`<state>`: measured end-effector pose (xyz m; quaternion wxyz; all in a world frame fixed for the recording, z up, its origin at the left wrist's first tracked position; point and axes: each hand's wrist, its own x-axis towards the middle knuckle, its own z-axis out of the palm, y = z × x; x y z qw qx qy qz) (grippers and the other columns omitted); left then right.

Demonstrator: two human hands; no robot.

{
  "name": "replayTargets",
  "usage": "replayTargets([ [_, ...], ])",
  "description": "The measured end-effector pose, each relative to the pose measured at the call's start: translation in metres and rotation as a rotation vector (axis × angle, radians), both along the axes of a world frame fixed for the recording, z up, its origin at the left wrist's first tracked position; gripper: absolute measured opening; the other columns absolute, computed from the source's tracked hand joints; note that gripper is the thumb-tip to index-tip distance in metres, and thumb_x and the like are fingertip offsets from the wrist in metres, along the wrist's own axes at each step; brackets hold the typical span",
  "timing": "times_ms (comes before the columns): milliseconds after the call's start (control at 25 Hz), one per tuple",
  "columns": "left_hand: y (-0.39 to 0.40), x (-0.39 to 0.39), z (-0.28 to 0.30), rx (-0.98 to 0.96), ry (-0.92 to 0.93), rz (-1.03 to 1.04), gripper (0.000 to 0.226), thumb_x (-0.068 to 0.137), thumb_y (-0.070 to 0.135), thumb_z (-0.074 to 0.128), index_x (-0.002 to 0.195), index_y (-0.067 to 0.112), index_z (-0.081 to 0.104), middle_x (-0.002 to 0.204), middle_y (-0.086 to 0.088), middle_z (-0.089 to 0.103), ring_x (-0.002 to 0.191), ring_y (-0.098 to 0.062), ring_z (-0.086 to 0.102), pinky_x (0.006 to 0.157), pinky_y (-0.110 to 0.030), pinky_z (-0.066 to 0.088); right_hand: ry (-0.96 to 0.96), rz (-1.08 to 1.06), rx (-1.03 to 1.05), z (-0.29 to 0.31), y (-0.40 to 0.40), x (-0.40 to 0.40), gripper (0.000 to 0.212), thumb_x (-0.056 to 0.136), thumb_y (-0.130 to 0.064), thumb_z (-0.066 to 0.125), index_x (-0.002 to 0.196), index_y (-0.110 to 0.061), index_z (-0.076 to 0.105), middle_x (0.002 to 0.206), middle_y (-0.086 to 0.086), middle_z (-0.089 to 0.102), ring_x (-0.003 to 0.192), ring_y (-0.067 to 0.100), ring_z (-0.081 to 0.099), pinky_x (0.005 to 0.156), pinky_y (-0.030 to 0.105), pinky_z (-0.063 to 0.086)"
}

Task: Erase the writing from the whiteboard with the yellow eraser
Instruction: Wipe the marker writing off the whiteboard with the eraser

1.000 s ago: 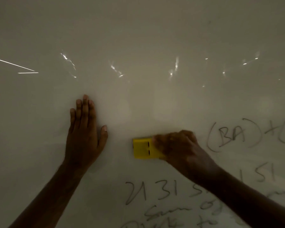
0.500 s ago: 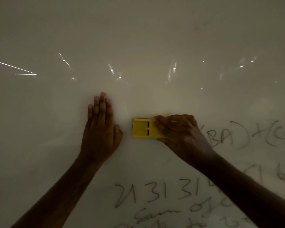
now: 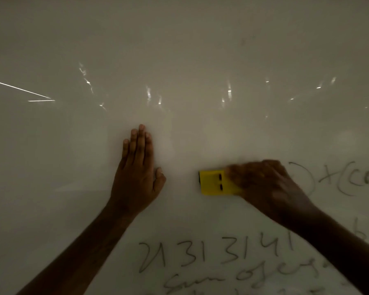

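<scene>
The whiteboard [image 3: 179, 50] fills the whole view in dim light. My right hand [image 3: 264, 184] grips the yellow eraser [image 3: 213, 183] and presses it flat against the board; the hand is blurred by motion. Dark writing "+(CA" [image 3: 349, 179] sits just right of that hand, partly hidden by it. A row of numbers "21 31 31 41" [image 3: 213, 252] and a scrawled line of words [image 3: 243, 277] lie below. My left hand [image 3: 136, 171] rests flat on the board, fingers together, left of the eraser and apart from it.
Bright reflections of lights [image 3: 228, 92] streak across the glossy upper board, with two thin bright lines [image 3: 21, 90] at the left. The upper and left board areas show no writing. More digits [image 3: 366, 231] sit at the right edge.
The eraser has travelled right with my right hand, over the "(BA" marks, which no longer show. The view has shifted, so both hands sit further right in the frame.
</scene>
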<state>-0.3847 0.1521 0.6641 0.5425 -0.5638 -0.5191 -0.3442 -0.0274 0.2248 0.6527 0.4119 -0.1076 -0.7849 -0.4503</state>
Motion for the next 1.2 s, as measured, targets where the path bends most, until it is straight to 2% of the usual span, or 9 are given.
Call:
replayTargets([
  [80, 0.004, 0.012, 0.004, 0.006, 0.007, -0.002, 0.084, 0.098, 0.031, 0.042, 0.165, -0.014, 0.02, 0.175, -0.034, 0.013, 0.165, -0.049, 0.012, 0.136, -0.056, 0.011, 0.121, 0.015, -0.017, 0.023, 0.0, -0.02, 0.05, 0.105, -0.041, 0.059, 0.152, -0.023, 0.054, 0.152, -0.006, 0.058, 0.121, 0.029, 0.063, 0.099, 0.048, 0.048],
  [160, 0.008, 0.021, 0.006, 0.003, 0.015, -0.016, 0.083, 0.098, 0.03, 0.043, 0.165, -0.014, 0.02, 0.175, -0.034, 0.013, 0.165, -0.049, 0.013, 0.136, -0.057, 0.013, 0.147, 0.041, -0.027, 0.025, 0.0, -0.035, 0.052, 0.102, -0.039, 0.064, 0.15, -0.022, 0.056, 0.152, -0.006, 0.058, 0.121, 0.028, 0.062, 0.098, 0.05, 0.05],
  [400, 0.01, 0.034, 0.004, -0.014, 0.019, -0.01, 0.085, 0.097, 0.033, 0.043, 0.165, -0.013, 0.019, 0.176, -0.033, 0.012, 0.165, -0.048, 0.012, 0.137, -0.054, 0.009, -0.102, 0.035, -0.027, -0.04, 0.005, 0.009, 0.051, 0.105, -0.029, 0.064, 0.154, -0.02, 0.051, 0.156, -0.005, 0.053, 0.128, 0.025, 0.062, 0.099, 0.049, 0.046],
  [520, 0.012, 0.046, 0.002, -0.026, 0.033, 0.001, 0.086, 0.098, 0.034, 0.044, 0.165, -0.013, 0.018, 0.176, -0.033, 0.011, 0.165, -0.048, 0.012, 0.136, -0.055, 0.011, -0.143, -0.006, -0.014, -0.042, 0.009, 0.045, 0.051, 0.105, -0.026, 0.064, 0.154, -0.018, 0.051, 0.157, -0.002, 0.053, 0.13, 0.027, 0.061, 0.102, 0.048, 0.046],
  [720, 0.021, 0.067, 0.004, -0.023, 0.059, 0.008, 0.085, 0.099, 0.035, 0.044, 0.165, -0.013, 0.02, 0.176, -0.033, 0.013, 0.165, -0.048, 0.013, 0.136, -0.056, 0.012, 0.154, -0.02, -0.024, 0.021, 0.021, 0.054, 0.05, 0.106, -0.043, 0.057, 0.152, -0.022, 0.053, 0.152, -0.005, 0.057, 0.123, 0.029, 0.063, 0.103, 0.044, 0.044],
  [800, 0.024, 0.078, 0.006, -0.024, 0.064, -0.001, 0.085, 0.1, 0.035, 0.043, 0.166, -0.012, 0.019, 0.176, -0.033, 0.012, 0.165, -0.048, 0.013, 0.137, -0.054, 0.01, 0.209, -0.005, -0.047, 0.028, 0.025, 0.046, 0.052, 0.106, -0.044, 0.058, 0.153, -0.023, 0.052, 0.153, -0.007, 0.056, 0.123, 0.028, 0.061, 0.105, 0.042, 0.042],
  [880, 0.027, 0.085, 0.007, -0.026, 0.072, -0.006, 0.085, 0.1, 0.035, 0.044, 0.166, -0.012, 0.019, 0.176, -0.032, 0.013, 0.165, -0.047, 0.013, 0.137, -0.054, 0.009, 0.161, 0.017, -0.051, 0.013, 0.025, 0.043, 0.052, 0.106, -0.042, 0.06, 0.153, -0.022, 0.052, 0.153, -0.005, 0.056, 0.124, 0.028, 0.062, 0.104, 0.044, 0.043],
  [1080, 0.031, 0.097, 0.005, -0.035, 0.101, -0.018, 0.086, 0.098, 0.034, 0.046, 0.166, -0.012, 0.019, 0.176, -0.032, 0.013, 0.166, -0.046, 0.012, 0.136, -0.055, 0.011, -0.135, 0.003, -0.034, -0.053, 0.018, 0.086, 0.052, 0.104, -0.024, 0.065, 0.153, -0.017, 0.052, 0.155, -0.001, 0.054, 0.129, 0.025, 0.061, 0.103, 0.047, 0.045],
  [1200, 0.033, 0.104, 0.004, -0.037, 0.11, -0.022, 0.085, 0.099, 0.035, 0.045, 0.166, -0.012, 0.02, 0.176, -0.032, 0.013, 0.166, -0.047, 0.013, 0.136, -0.057, 0.015, -0.075, -0.033, -0.018, -0.038, 0.026, 0.115, 0.049, 0.107, -0.03, 0.058, 0.154, -0.018, 0.051, 0.155, 0.001, 0.054, 0.128, 0.027, 0.062, 0.101, 0.046, 0.046],
])
